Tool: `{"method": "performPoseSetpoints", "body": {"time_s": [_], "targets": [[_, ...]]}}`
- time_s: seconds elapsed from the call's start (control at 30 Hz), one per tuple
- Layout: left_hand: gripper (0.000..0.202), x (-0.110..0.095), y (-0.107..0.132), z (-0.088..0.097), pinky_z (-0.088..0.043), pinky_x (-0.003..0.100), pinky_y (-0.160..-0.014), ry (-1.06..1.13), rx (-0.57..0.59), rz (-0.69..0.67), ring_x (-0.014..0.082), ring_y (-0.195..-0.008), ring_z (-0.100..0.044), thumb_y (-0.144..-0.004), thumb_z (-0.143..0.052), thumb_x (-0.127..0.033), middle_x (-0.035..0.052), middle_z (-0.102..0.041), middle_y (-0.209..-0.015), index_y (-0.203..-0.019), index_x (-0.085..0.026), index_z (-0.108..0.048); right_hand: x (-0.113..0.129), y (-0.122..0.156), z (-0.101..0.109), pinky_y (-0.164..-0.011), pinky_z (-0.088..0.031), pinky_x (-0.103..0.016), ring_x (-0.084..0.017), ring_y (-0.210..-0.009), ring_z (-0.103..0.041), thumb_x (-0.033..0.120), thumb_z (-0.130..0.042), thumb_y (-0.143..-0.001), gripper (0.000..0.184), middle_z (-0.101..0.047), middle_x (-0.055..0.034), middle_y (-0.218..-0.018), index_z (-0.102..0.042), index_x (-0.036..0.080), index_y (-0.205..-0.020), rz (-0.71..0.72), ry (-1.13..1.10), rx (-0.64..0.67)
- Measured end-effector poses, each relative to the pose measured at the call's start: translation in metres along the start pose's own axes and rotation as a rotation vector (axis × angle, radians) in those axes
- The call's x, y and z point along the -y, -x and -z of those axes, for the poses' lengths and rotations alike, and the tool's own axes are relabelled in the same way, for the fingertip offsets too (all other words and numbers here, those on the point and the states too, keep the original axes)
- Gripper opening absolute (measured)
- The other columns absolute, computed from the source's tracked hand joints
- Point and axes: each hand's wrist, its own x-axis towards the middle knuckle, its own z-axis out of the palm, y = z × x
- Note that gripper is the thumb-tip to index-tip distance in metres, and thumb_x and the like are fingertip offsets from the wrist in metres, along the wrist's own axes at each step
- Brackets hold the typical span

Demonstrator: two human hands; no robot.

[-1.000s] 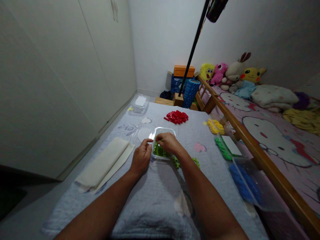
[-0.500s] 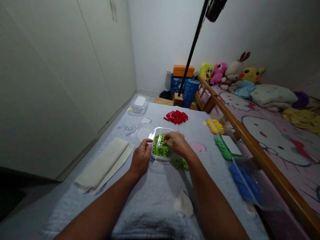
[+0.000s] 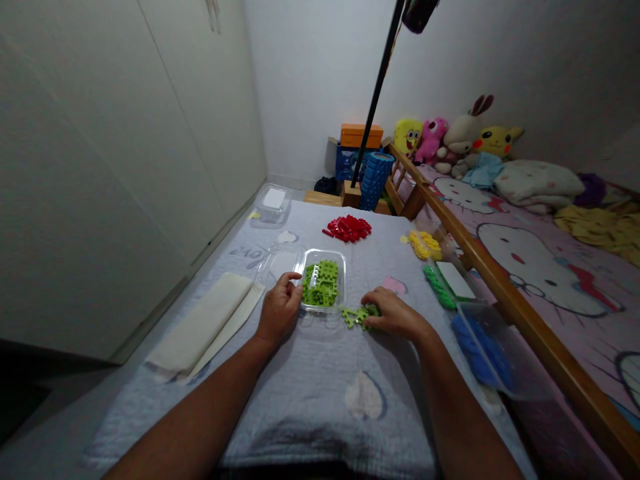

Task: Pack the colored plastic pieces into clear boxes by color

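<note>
Fingers: on the left hand (image 3: 277,310) they (image 3: 289,280) curl against the near-left wall of the tub (image 3: 345,280), thumb and fingertips on its rim, bracing it. On the right hand (image 3: 395,319) they (image 3: 374,305) lie bent, close together, over the loose pieces (image 3: 354,315); whether any piece is pinched cannot be told.
Tub: clear, open, standing on the quilt (image 3: 320,393) between the two hands, just ahead of the left one.
Green pieces (image 3: 320,285): a heap covers most of the tub's floor.
Loose pieces: a small light-green cluster on the quilt just right of the tub's near corner, partly under the right fingertips.
Done, by the look of it: most of the light-green lot sits in the tub.
Left: only that small cluster lies outside it.
Other piles: red (image 3: 349,227) and yellow (image 3: 425,245) lie unboxed farther off; dark green (image 3: 436,285) lies along the right edge; blue (image 3: 477,347) sits in a clear bin near the right arm.
Lid (image 3: 280,261): clear, lying flat, touching the tub's left side.
Spare tub (image 3: 273,202): at the far-left corner, no coloured pieces inside.
</note>
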Motion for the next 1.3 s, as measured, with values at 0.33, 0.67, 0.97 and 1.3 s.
{"method": "performPoseSetpoints", "body": {"time_s": [0.33,0.67,0.97,1.3], "targets": [[0.028,0.002,-0.001,0.001,-0.031,0.023,-0.057,0.003,-0.009,0.016,0.0124,-0.053,-0.044,-0.089,-0.048,-0.037,-0.0087,-0.040,-0.057,-0.107,-0.019,-0.060,0.000,-0.006,-0.009,-0.091,-0.042,-0.031,-0.019,-0.098,-0.060,0.009,-0.062,-0.077,0.023,-0.068,-0.0069,-0.100,-0.072,0.018,-0.095,0.008,-0.067,-0.193],[0.031,-0.001,0.001,0.000,-0.032,0.024,-0.056,0.066,0.006,0.046,0.0130,-0.055,-0.046,-0.093,-0.043,-0.041,-0.0069,-0.046,-0.060,-0.107,-0.020,-0.061,0.031,-0.025,0.027,-0.084,-0.044,-0.030,-0.018,-0.089,-0.061,0.019,-0.062,-0.082,0.014,-0.069,-0.0059,-0.093,-0.069,0.018,-0.094,0.063,-0.210,-0.430],[0.029,0.005,0.001,0.001,-0.032,0.023,-0.055,0.075,0.015,0.047,0.0127,-0.054,-0.048,-0.094,-0.044,-0.039,-0.0059,-0.052,-0.061,-0.110,-0.021,-0.060,0.087,-0.074,-0.006,-0.092,-0.031,-0.038,-0.025,-0.108,-0.052,0.035,-0.064,-0.088,0.020,-0.067,-0.0076,-0.108,-0.070,0.020,-0.100,-0.022,0.067,-0.379],[0.029,-0.002,0.001,0.002,-0.032,0.023,-0.055,0.073,0.013,0.029,0.0118,-0.054,-0.047,-0.092,-0.047,-0.040,-0.0076,-0.047,-0.060,-0.108,-0.019,-0.060,0.093,-0.079,-0.013,-0.090,-0.030,-0.037,-0.023,-0.102,-0.057,0.028,-0.065,-0.087,0.026,-0.072,-0.0050,-0.102,-0.067,0.021,-0.112,-0.005,-0.026,-0.378]]}}
